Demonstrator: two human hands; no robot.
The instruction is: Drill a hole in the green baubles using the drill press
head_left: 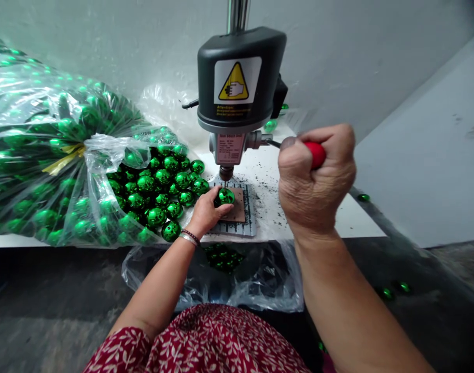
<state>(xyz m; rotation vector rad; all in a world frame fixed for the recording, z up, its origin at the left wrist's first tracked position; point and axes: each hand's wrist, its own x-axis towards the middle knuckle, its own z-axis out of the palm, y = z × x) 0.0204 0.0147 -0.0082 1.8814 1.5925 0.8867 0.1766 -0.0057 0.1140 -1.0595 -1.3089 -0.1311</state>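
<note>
A bench drill press [240, 77] with a black head and a warning label stands on the white table. Under its bit, my left hand [208, 207] grips a shiny green ball [226, 196] between thumb and fingers. The ball rests on a brown pad [239, 204] laid over the slotted metal base [249, 228]. The drill bit meets the top of the ball; whether it has gone in I cannot tell. My right hand [317, 173] is wrapped round the red knob [316, 154] of the drill's feed lever, raised to the right of the machine.
On the left a big clear plastic bag [35, 171], tied with yellow string, spills a heap of green balls [163, 178] across the table [276, 191]. Dark shavings dot the tabletop. Below the front edge hangs a plastic-lined bin [260, 280] with green balls inside. Stray balls [387, 293] lie on the floor.
</note>
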